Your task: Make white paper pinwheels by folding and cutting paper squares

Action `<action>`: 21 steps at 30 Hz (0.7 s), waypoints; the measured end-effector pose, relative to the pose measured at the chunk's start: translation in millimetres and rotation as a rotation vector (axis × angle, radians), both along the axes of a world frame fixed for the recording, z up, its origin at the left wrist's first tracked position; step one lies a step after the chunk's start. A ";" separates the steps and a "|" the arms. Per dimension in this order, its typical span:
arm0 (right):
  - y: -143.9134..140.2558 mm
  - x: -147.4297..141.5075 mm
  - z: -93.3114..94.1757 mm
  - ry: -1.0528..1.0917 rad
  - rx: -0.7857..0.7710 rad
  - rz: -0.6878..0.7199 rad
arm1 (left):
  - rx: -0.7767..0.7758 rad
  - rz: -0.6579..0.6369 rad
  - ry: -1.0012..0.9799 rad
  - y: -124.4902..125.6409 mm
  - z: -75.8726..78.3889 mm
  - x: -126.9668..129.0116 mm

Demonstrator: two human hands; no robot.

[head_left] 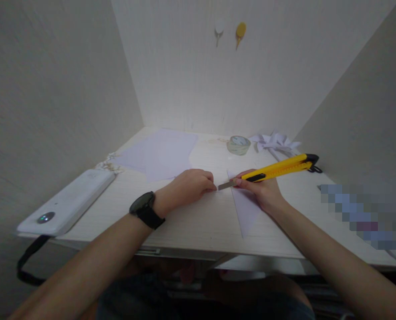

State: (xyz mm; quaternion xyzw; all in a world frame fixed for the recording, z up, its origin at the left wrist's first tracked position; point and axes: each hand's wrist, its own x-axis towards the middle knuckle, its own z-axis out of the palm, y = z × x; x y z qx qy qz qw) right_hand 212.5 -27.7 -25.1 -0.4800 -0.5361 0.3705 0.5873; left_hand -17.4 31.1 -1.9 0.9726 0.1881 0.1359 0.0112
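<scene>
My right hand [263,189] grips a yellow utility knife [278,168] near its front end, and the bare metal blade [225,185] points left. Under that hand lies a folded-looking triangular piece of pale paper [244,209] on the white desk [191,226]. My left hand [198,184] wears a black watch at the wrist. Its fingers are pinched together on the desk just left of the blade tip. A tiny whitish bit shows between those fingertips and the blade; what the fingers hold, I cannot make out.
Pale paper sheets [167,153] lie at the back left. A small round clock [239,146] and a white paper pinwheel shape [274,142] stand at the back. A white device [71,200] rests at the left edge. A blurred-out item [361,218] lies right. Walls enclose the desk.
</scene>
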 end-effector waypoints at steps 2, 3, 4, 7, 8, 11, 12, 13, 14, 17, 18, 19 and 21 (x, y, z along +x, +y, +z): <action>-0.2 1.1 -1.1 -0.019 0.003 0.007 | 0.004 0.001 -0.001 0.3 -0.3 -0.3; -0.4 1.4 -1.6 -0.027 0.005 0.005 | 0.004 0.002 -0.002 0.4 -0.4 -0.4; -0.6 1.6 -1.8 -0.032 0.007 0.001 | 0.003 0.005 -0.004 0.5 -0.4 -0.4; -1.5 1.3 -1.4 -0.054 0.011 -0.015 | -0.008 0.005 -0.011 0.4 -0.1 -0.2; -1.9 1.0 -0.9 -0.062 0.013 -0.014 | -0.013 0.005 -0.010 0.4 0.0 -0.2; -2.9 0.3 0.9 -0.086 0.024 -0.001 | -0.019 0.006 -0.003 0.5 -0.1 0.0; -3.2 0.1 1.3 -0.089 0.028 0.001 | -0.019 0.005 -0.006 0.6 -0.2 0.0; -3.5 -0.1 1.6 -0.091 0.030 0.000 | -0.020 0.003 -0.009 0.7 -0.3 0.0; -3.8 -0.1 1.8 -0.092 0.031 -0.004 | -0.020 0.002 -0.013 0.8 -0.3 0.1; -4.2 0.0 1.8 -0.089 0.030 -0.007 | -0.022 0.008 -0.015 0.6 0.2 0.3; -4.1 0.1 1.6 -0.089 0.030 -0.005 | -0.022 0.008 -0.014 0.4 0.6 0.4; -4.0 0.3 1.5 -0.090 0.030 -0.001 | -0.023 0.007 -0.014 0.2 1.1 0.4; -3.8 0.6 1.4 -0.097 0.029 0.003 | -0.022 0.004 -0.012 -0.1 1.7 0.4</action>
